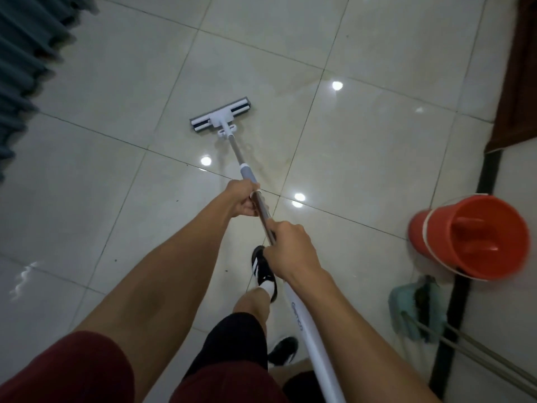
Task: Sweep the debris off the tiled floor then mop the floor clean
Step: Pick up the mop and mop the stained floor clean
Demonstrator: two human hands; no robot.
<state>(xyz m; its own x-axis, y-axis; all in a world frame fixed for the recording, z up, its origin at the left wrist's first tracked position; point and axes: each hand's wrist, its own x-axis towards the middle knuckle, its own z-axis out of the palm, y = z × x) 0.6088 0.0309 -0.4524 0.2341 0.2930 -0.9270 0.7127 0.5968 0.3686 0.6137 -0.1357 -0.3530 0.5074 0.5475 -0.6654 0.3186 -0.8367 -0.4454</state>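
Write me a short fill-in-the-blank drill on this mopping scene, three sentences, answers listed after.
1. Both hands grip the handle of the ____, whose flat head rests on the tiled floor.
2. The hand nearer the mop head is the ____ hand; the other hand holds farther up the handle.
3. The bucket on the person's right is ____ in colour.

Missing words: mop; left; red

We note glossy pale floor tiles (101,82) with dark grout lines, reflecting ceiling lights mid-frame. Blue-grey pleated curtain (23,62) at upper left; brown wooden door (517,82) at upper right.
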